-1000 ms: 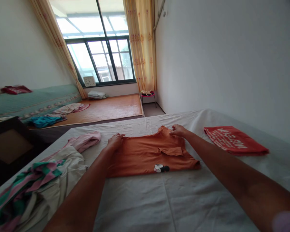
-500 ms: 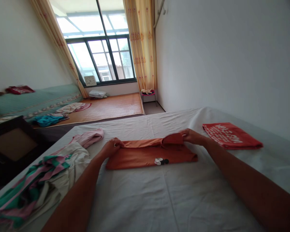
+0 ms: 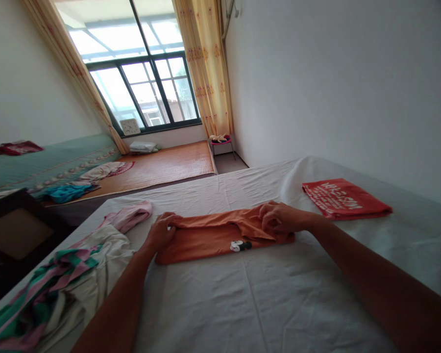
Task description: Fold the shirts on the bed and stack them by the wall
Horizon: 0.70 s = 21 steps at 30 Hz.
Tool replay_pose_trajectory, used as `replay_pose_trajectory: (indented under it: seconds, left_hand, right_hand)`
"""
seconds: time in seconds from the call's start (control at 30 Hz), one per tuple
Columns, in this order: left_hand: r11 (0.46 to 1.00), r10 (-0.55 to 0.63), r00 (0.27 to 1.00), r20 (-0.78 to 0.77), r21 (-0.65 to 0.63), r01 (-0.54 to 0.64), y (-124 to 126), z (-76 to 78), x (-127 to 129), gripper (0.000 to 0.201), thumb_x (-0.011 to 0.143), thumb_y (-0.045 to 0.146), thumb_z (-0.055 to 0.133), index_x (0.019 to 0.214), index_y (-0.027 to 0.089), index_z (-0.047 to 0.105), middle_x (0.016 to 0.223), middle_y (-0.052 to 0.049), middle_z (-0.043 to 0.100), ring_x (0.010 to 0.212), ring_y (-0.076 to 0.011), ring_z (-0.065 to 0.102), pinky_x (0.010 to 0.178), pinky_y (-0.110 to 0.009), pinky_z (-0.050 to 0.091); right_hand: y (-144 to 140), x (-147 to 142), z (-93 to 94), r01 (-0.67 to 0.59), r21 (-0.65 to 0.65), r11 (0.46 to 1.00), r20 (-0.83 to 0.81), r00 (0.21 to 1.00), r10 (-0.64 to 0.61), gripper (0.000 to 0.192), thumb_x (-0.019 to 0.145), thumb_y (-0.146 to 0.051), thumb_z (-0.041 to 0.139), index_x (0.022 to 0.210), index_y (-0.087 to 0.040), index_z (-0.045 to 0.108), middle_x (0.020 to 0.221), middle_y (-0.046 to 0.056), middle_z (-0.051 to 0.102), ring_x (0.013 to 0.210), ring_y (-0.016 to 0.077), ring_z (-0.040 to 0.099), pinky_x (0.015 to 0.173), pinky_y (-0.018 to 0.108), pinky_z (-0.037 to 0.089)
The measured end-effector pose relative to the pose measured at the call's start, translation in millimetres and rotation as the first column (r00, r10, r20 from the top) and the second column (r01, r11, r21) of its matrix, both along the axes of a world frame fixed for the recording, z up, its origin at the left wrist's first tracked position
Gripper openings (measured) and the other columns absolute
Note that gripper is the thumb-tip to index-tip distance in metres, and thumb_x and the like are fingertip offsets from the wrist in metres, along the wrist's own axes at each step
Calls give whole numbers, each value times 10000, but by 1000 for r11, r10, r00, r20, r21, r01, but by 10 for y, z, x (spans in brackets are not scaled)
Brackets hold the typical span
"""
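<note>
Two hands work one orange shirt on a bed spread with a white sheet. Farthest left, a heap of clothes in green, pink and cream spills along the bed's left edge, with a pink garment at its far end, just beside the shirt. The left hand sits at the shirt's left end, fingers curled onto the folded-over top layer and pinching it. The shirt lies mid-bed as a narrow band, doubled lengthwise, a small cartoon print showing on its near edge. The right hand rests on the right end, fingers bent and gripping bunched cloth there.

The shirt looks to be thin knit: light, limp, not slippery on the sheet, nothing fragile about it. It will sag and crease wherever unsupported, so a hold at both ends of the fold line, as now, seems the surest.

Right of the hands, a red folded cloth with white lettering lies apart from the shirt, near the wall-side edge. Open sheet stretches wide between the shirt and the person; room is tighter on the left by the heap than on the right.
</note>
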<state>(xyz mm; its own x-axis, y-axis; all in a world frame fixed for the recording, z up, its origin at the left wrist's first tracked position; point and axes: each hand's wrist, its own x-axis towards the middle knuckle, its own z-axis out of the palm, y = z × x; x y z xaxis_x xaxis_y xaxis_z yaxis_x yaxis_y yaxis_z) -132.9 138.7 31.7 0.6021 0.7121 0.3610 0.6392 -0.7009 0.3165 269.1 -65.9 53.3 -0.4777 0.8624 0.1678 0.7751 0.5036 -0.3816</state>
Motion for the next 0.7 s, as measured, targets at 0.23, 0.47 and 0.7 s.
replay_pose_trajectory:
  seconds: [0.23, 0.47, 0.7]
  left_hand:
    - [821, -570, 816, -97, -59, 567, -834, 250, 1108, 350, 828, 146, 534, 1118, 301, 654, 1129, -29, 614, 1079, -175, 530, 986, -313, 394]
    - [812, -574, 807, -140, 29, 582, -1107, 63, 1537, 206, 905, 260, 501, 1010, 273, 679, 1061, -36, 655, 1108, -204, 511, 994, -343, 357]
    - [925, -373, 919, 124, -28, 379, -1104, -136, 1578, 143, 868, 269, 543, 931, 214, 659, 903, -32, 666, 902, -179, 563, 827, -286, 422]
  right_hand:
    - [-66, -51, 90, -16, -130, 991, -19, 1000, 14, 135, 721, -168, 659, 838, -198, 719, 777, 4, 630, 812, 153, 542, 755, 258, 414]
    - [-66, -61, -17, -23, -270, 963, -35, 999, 15, 468, 560, -351, 814, 954, -168, 638, 896, 3, 598, 757, 135, 525, 656, 221, 426]
    - [-58, -120, -8, 16, -207, 978, -80, 996, -33, 194, 650, -153, 673, 843, -165, 669, 809, -5, 612, 736, 124, 533, 622, 205, 407]
